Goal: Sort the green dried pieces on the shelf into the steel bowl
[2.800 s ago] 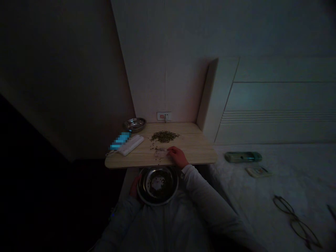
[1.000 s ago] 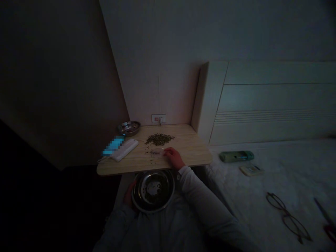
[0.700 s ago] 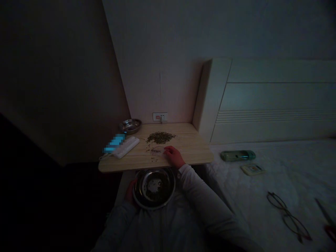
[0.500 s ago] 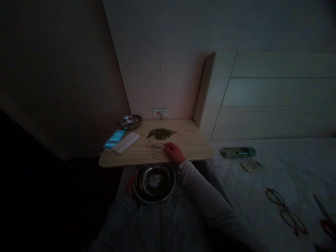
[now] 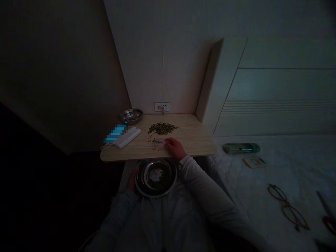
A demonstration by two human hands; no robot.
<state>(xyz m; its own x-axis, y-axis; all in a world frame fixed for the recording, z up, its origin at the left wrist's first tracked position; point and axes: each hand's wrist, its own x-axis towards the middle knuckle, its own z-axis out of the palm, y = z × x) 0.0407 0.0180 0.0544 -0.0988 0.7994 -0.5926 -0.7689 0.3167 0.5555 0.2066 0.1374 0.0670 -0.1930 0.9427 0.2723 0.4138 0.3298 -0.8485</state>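
My left hand grips the left rim of a steel bowl, which sits in my lap just below the table edge. Dark green beans, probably mung beans, lie scattered inside it. Over the front of the small wooden table, my right hand is closed on the edge of a thin, clear plastic piece; its exact kind is unclear in the dim light. A few loose beans lie around this piece, and a larger pile of beans is spread just behind it.
A second steel bowl stands at the table's back left. Near it are a white power strip and a blurred-out blue screen. On the bed to the right lie a green bottle, a phone-like object, glasses and scissors.
The view has tilted down slightly, so the table and bowl appear higher. Both hands keep their holds, and the clear plastic piece stays near the same spot on the table.
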